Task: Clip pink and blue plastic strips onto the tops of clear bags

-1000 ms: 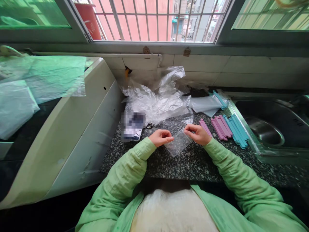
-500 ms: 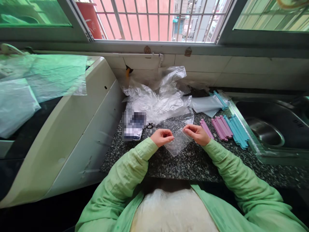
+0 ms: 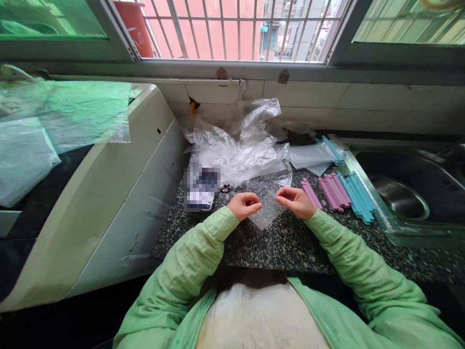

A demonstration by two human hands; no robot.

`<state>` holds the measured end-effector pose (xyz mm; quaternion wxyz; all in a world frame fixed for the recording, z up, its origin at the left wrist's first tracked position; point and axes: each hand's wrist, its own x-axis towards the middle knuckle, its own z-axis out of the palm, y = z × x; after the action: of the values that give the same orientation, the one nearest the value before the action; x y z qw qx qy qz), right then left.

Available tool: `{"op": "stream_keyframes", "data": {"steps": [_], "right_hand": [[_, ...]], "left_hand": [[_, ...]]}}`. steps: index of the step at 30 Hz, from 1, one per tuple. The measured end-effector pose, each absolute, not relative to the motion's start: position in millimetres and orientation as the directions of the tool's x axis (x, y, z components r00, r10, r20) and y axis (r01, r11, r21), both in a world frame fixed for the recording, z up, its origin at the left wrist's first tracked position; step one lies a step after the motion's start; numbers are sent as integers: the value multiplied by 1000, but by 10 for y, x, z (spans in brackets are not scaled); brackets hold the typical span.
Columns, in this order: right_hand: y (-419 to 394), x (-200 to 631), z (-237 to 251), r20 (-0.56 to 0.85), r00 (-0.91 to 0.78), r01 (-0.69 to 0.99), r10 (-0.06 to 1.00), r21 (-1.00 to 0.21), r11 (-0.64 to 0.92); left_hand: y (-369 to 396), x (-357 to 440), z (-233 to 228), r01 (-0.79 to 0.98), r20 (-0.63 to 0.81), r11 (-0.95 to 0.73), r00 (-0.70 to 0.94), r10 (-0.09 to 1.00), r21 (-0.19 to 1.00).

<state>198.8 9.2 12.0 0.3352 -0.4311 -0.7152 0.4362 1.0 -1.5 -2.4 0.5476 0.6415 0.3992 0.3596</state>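
Note:
A small clear plastic bag (image 3: pixel 266 213) is stretched between my two hands, just above the speckled dark countertop (image 3: pixel 276 249). My left hand (image 3: pixel 246 205) pinches its left side between thumb and fingers. At the upper right corner, my right hand (image 3: pixel 296 201) pinches the bag in the same way. Pink bag-sealing clips (image 3: pixel 333 192) lie to the right of my right hand, with a single pink clip (image 3: pixel 311 192) nearest to it. Beside them are several blue clips (image 3: pixel 356 198). What the bag contains, if anything, cannot be made out.
Crumpled clear plastic (image 3: pixel 240 155) is heaped behind my hands. A phone-like item (image 3: pixel 203 189), partly blurred, lies at left. Flat clear bags (image 3: pixel 312 156) sit at the back, near another blue clip (image 3: pixel 332 150). A steel sink (image 3: pixel 399 198) borders the right, a pale appliance (image 3: pixel 134 179) the left.
The bag between my hands has shifted slightly, its lower corner now a little higher and flatter. Both hands keep their pinch and have hardly moved.

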Motion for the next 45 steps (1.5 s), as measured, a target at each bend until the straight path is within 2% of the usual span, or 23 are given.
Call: {"op": "stream_keyframes", "data": {"steps": [10, 16, 22, 32, 45], "right_hand": [[66, 1988, 140, 144, -461, 395, 875, -850, 348], [20, 1928, 151, 149, -541, 394, 828, -825, 406], [5, 1875, 119, 150, -564, 400, 812, -811, 428], [6, 1866, 110, 174, -560, 399, 810, -800, 449], [-15, 1823, 123, 228, -515, 404, 826, -786, 468]], "left_hand": [[-14, -4, -23, 210, -42, -70, 487, 872, 975], [-11, 26, -18, 131, 46, -106, 397, 917, 986], [0, 37, -34, 129, 132, -186, 347, 929, 974], [-10, 45, -46, 195, 144, -213, 317, 937, 957], [-17, 90, -66, 153, 148, -199, 293, 945, 968]]}}
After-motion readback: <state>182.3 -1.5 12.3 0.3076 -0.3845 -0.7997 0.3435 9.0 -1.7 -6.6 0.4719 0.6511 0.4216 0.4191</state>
